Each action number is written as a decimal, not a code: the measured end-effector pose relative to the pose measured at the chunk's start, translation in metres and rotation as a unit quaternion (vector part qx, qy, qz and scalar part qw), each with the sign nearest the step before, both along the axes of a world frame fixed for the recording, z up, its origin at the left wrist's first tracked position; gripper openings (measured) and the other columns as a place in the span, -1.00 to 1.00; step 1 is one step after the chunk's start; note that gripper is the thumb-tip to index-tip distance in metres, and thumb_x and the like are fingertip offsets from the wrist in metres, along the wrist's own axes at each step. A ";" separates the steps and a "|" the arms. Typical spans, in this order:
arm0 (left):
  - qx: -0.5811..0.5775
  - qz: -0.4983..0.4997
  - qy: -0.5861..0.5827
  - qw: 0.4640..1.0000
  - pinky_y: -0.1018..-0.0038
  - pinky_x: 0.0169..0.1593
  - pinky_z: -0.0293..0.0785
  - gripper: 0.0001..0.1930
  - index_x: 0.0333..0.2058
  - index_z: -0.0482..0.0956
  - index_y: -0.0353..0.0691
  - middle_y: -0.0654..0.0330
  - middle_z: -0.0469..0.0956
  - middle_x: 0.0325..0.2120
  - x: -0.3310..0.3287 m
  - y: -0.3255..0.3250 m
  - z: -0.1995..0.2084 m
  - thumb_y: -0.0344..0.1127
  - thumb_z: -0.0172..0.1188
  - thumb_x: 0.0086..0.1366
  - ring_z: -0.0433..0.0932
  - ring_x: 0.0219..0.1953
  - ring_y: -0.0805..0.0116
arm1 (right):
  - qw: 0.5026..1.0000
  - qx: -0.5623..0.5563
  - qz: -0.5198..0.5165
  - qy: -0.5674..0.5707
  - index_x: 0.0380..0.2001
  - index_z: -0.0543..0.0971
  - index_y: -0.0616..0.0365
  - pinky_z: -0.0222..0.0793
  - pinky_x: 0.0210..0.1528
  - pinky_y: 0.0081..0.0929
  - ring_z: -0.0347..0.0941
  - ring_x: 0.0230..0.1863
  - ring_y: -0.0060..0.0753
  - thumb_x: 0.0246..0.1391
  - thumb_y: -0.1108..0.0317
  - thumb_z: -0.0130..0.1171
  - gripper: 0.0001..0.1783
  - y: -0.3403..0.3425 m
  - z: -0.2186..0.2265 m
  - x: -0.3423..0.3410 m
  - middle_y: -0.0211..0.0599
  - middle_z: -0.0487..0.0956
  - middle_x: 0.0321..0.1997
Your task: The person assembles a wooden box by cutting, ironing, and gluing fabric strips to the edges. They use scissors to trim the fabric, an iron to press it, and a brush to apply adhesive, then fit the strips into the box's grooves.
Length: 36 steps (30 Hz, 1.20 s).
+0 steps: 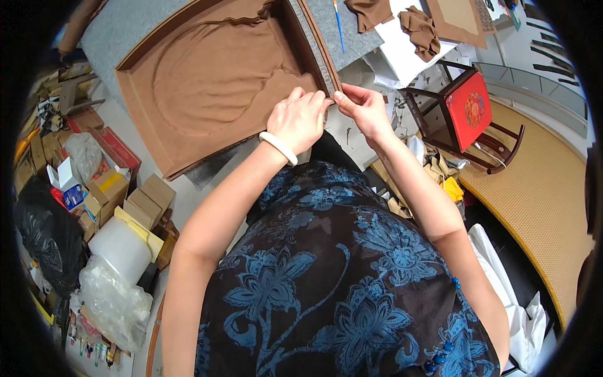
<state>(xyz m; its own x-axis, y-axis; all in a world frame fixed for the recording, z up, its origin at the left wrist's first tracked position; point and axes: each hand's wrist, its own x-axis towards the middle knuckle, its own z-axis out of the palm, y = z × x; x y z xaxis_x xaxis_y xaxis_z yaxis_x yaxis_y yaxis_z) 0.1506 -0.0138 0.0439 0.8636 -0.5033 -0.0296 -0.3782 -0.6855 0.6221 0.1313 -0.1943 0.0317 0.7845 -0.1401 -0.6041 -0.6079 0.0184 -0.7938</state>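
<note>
A large shallow brown tray lies on the grey work surface, its inside covered in brown cloth-like or leather-like material. Wrinkles run across its floor around a rounded outline. Along the right wall runs a grey patterned strip. At the near right corner my left hand, with a white bangle above it, has its bent fingers closed over the wall. My right hand pinches the outer side of the same corner between thumb and fingers. The two hands nearly meet; the fingertips' exact hold is partly hidden.
On the grey table lie a blue brush and crumpled brown pieces. A wooden chair with a red seat stands at right, beside a tan woven-patterned surface. Cardboard boxes and plastic bags crowd the left.
</note>
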 end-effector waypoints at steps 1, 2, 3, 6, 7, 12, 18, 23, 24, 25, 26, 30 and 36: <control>0.007 0.002 -0.008 1.000 0.16 -0.18 0.53 -0.79 -0.38 0.49 -0.17 0.12 0.62 -0.39 -0.001 -0.001 -0.004 -0.18 0.09 0.38 0.56 -0.21 0.09 | 1.000 -0.008 -0.005 0.007 0.12 0.52 0.41 0.50 -0.11 -0.67 0.56 -0.18 -0.65 0.16 0.30 0.37 -0.46 0.001 0.000 0.000 -0.27 0.68 -0.11; 0.014 0.007 -0.020 1.000 0.15 -0.13 0.51 -0.78 -0.38 0.50 -0.17 0.13 0.62 -0.36 -0.001 -0.003 -0.009 -0.18 0.08 0.39 0.55 -0.18 0.09 | 1.000 -0.015 -0.007 0.011 0.11 0.53 0.41 0.51 -0.12 -0.67 0.57 -0.19 -0.65 0.16 0.30 0.38 -0.47 0.003 0.001 0.003 -0.27 0.68 -0.12; 0.022 0.012 -0.031 0.999 0.14 -0.07 0.48 -0.78 -0.37 0.50 -0.17 0.14 0.62 -0.33 -0.003 -0.003 -0.012 -0.17 0.07 0.39 0.55 -0.15 0.08 | 1.000 -0.022 -0.008 0.015 0.09 0.53 0.40 0.51 -0.12 -0.67 0.57 -0.20 -0.64 0.15 0.30 0.39 -0.47 0.005 0.001 0.004 -0.28 0.69 -0.13; -0.056 0.025 0.019 0.998 0.16 0.08 0.37 -0.75 -0.22 0.55 -0.25 0.06 0.56 -0.19 0.006 0.004 -0.010 -0.18 0.05 0.42 0.46 -0.03 0.01 | 1.000 -0.021 0.015 0.001 0.08 0.54 0.39 0.50 -0.19 -0.65 0.57 -0.23 -0.62 0.10 0.23 0.44 -0.41 -0.004 -0.006 0.006 -0.26 0.68 -0.13; -0.099 0.035 0.025 0.994 0.17 0.09 0.36 -0.75 -0.18 0.55 -0.27 0.03 0.54 -0.18 0.004 0.014 -0.011 -0.19 0.04 0.43 0.44 -0.01 -0.02 | 0.999 -0.028 0.019 0.002 0.09 0.53 0.41 0.49 -0.24 -0.64 0.56 -0.25 -0.62 0.07 0.18 0.46 -0.36 -0.005 -0.009 0.007 -0.22 0.68 -0.13; -0.064 0.366 -0.164 0.914 0.11 0.23 0.27 -0.60 -0.01 0.48 -0.33 -0.07 0.48 0.05 -0.025 0.165 0.025 -0.17 0.25 0.32 0.39 0.14 -0.05 | 0.997 -0.035 0.056 0.050 0.22 0.46 0.29 0.42 -0.07 -0.61 0.48 -0.10 -0.67 0.13 -0.01 0.38 -0.25 -0.011 -0.011 0.001 -0.33 0.62 0.03; -0.345 0.588 0.223 0.696 0.29 0.23 0.27 -0.19 0.33 0.15 -0.35 0.00 0.39 0.22 -0.098 0.267 -0.013 -0.16 0.40 0.27 0.37 0.19 0.26 | 0.988 -0.012 0.135 0.068 0.27 0.35 0.36 0.49 0.07 -0.60 0.54 -0.05 -0.58 0.19 0.08 0.34 -0.24 -0.028 -0.012 0.016 -0.31 0.57 0.03; -0.378 0.620 0.259 0.637 0.49 -0.12 0.39 -0.33 0.24 0.23 -0.26 0.21 0.53 0.02 -0.095 0.260 -0.025 -0.33 0.40 0.25 0.52 -0.05 0.44 | 0.984 -0.032 0.157 0.077 0.25 0.38 0.39 0.45 0.04 -0.62 0.51 -0.09 -0.65 0.17 0.10 0.37 -0.25 -0.029 -0.009 0.022 -0.35 0.61 -0.04; -0.392 0.629 0.255 0.621 0.50 -0.14 0.39 -0.36 0.21 0.25 -0.24 0.21 0.53 0.00 -0.093 0.257 -0.026 -0.36 0.40 0.24 0.52 -0.08 0.44 | 0.985 -0.031 0.152 0.076 0.24 0.40 0.39 0.43 0.03 -0.62 0.50 -0.09 -0.66 0.16 0.10 0.38 -0.26 -0.030 -0.010 0.020 -0.35 0.62 -0.04; -0.394 0.635 0.250 0.615 0.51 -0.16 0.39 -0.36 0.21 0.26 -0.23 0.21 0.53 -0.01 -0.092 0.254 -0.026 -0.38 0.40 0.24 0.53 -0.08 0.44 | 0.987 -0.035 0.140 0.073 0.24 0.40 0.40 0.43 0.03 -0.62 0.50 -0.10 -0.66 0.17 0.11 0.38 -0.26 -0.028 -0.011 0.019 -0.35 0.62 -0.04; -0.396 0.641 0.245 0.610 0.52 -0.17 0.39 -0.37 0.20 0.26 -0.22 0.21 0.53 -0.02 -0.091 0.252 -0.027 -0.39 0.40 0.23 0.53 -0.09 0.43 | 0.989 -0.039 0.126 0.070 0.24 0.39 0.41 0.44 0.02 -0.62 0.50 -0.10 -0.66 0.17 0.13 0.38 -0.27 -0.026 -0.011 0.017 -0.35 0.62 -0.04; -0.381 0.652 0.248 0.607 0.52 -0.30 0.36 -0.37 0.15 0.24 -0.18 0.20 0.51 -0.04 -0.090 0.252 -0.030 -0.42 0.41 0.20 0.51 -0.12 0.46 | 0.992 -0.040 0.093 0.070 0.26 0.36 0.44 0.45 0.01 -0.62 0.50 -0.11 -0.64 0.17 0.17 0.38 -0.25 -0.020 -0.011 0.014 -0.35 0.60 -0.04; -0.379 0.653 0.285 0.590 0.19 -0.05 0.30 -0.36 0.15 0.13 -0.08 0.17 0.43 0.06 -0.086 0.253 -0.033 -0.46 0.34 0.23 0.41 0.04 0.31 | 0.993 -0.073 0.061 0.067 0.26 0.36 0.42 0.50 -0.05 -0.61 0.51 -0.15 -0.64 0.16 0.15 0.38 -0.24 -0.013 -0.022 0.014 -0.37 0.60 -0.07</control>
